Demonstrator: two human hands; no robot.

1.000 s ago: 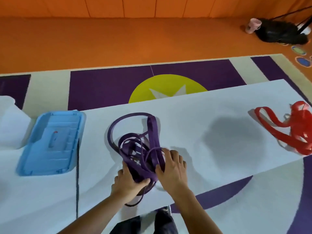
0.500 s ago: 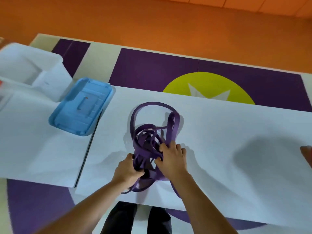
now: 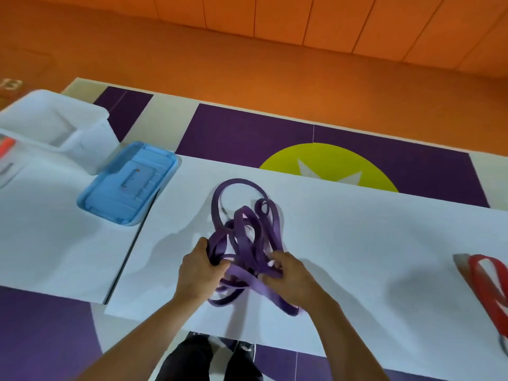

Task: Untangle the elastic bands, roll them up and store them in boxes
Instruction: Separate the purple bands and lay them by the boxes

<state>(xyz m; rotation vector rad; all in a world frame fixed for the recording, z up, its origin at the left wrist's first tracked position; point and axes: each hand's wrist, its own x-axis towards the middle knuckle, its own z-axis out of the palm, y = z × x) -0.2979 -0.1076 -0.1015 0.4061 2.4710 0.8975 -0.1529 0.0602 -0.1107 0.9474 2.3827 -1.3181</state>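
One white table (image 3: 357,243) is carrying the purple bands (image 3: 247,232) in a tangle at its near middle, loops stretching toward the far side. The left hand (image 3: 196,270) and right hand (image 3: 291,273) are clutching its near end, slightly apart, equally close.

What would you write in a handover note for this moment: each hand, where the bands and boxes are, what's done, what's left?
Left hand and right hand both grip the tangled purple elastic band on the white table.
Red elastic band lies at the table's right edge.
White plastic box and blue plastic lid sit far left.
Done: neither band rolled.
Left: untangle, roll, box both bands.
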